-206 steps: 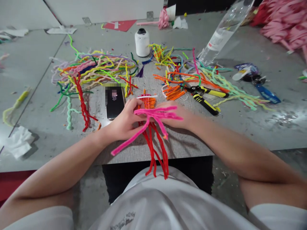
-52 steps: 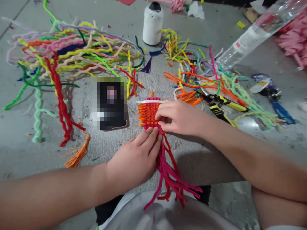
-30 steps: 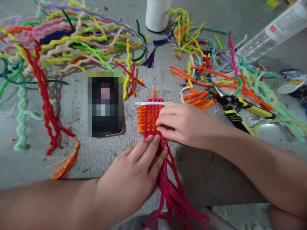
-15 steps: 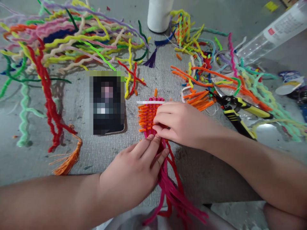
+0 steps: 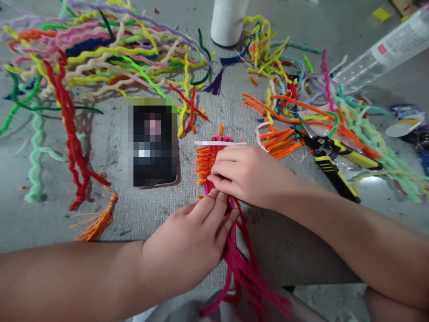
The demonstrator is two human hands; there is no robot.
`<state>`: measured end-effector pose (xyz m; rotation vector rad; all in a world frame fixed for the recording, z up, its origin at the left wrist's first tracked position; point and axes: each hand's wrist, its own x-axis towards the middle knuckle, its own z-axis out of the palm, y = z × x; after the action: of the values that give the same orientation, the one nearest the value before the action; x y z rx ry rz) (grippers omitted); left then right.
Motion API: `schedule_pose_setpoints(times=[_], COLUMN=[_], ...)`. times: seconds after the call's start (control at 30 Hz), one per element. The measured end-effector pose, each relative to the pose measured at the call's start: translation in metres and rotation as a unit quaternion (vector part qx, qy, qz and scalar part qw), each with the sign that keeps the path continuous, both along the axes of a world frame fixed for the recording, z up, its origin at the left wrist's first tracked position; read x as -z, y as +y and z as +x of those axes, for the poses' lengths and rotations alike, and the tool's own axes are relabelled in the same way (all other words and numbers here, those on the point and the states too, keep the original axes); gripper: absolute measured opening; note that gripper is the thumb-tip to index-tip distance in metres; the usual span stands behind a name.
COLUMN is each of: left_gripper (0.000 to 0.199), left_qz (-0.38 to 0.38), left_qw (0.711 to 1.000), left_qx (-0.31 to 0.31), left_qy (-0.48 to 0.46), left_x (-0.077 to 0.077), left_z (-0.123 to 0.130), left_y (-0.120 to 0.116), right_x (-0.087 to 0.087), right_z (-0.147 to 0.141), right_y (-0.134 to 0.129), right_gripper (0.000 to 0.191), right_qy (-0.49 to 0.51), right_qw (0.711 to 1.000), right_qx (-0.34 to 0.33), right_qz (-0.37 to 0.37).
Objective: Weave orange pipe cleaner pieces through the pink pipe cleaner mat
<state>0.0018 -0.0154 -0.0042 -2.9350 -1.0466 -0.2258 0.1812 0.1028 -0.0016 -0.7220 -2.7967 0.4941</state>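
A small woven piece of orange and pink pipe cleaners lies on the table in front of me, with a white strip across its top. My right hand is closed over the right side of the weave, fingers bent and pressed together on it. Just below, my left hand pinches the pink pipe cleaners where they leave the weave. Their loose ends trail toward my lap, alongside a red pipe cleaner. An orange end sticks out left of my left fingertips. The fingers hide the lower rows.
A phone with a blurred-out screen lies left of the weave. Wire-cutting pliers rest at right among orange pipe cleaners. Multicoloured pipe cleaners pile up at back left. A white bottle and clear tube stand farther back.
My right fingertips have slid a little left across the weave. An orange end now shows below the lowest row at left. The whole view has shifted slightly.
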Motion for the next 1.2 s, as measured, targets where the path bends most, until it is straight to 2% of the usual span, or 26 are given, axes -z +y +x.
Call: schedule_pose_setpoints(times=[0.37,0.5,0.6,0.7,0.77,0.9,1.03,1.2], left_gripper=[0.046,0.045,0.049,0.052,0.051,0.05,0.048,0.049], left_qz=[0.012,0.009,0.005,-0.009,-0.014,-0.015,-0.025,-0.034], left_qw=[1.0,1.0,1.0,1.0,1.0,0.999,0.999,0.999], left_qx=[-0.004,-0.009,0.0,0.002,-0.005,-0.016,-0.001,0.019], left_qy=[0.002,-0.001,-0.002,-0.009,-0.016,-0.024,-0.034,-0.028], left_x=[-0.001,0.001,0.001,0.001,0.0,-0.001,-0.002,-0.001], left_z=[0.001,0.001,0.0,-0.003,-0.003,-0.003,-0.005,-0.008], left_y=[0.0,-0.001,-0.001,0.0,0.0,0.001,0.006,0.01], right_x=[-0.002,0.001,-0.001,-0.012,-0.021,-0.032,-0.028,-0.021], right_z=[-0.006,-0.012,-0.006,0.011,0.023,0.036,0.031,0.026], right_y=[-0.002,-0.002,0.002,0.008,0.01,0.003,-0.009,-0.021], right_gripper=[0.026,0.027,0.026,0.023,0.019,0.018,0.015,0.022], right_qy=[0.001,0.008,0.044,0.089,0.059,-0.094,-0.13,-0.148], right_qw=[1.0,0.998,0.995,0.99,0.991,0.983,0.975,0.973], right_qx=[0.012,0.044,0.042,0.042,0.047,0.058,0.11,0.16], right_qz=[-0.028,-0.04,-0.076,-0.099,-0.107,-0.147,-0.139,-0.081])
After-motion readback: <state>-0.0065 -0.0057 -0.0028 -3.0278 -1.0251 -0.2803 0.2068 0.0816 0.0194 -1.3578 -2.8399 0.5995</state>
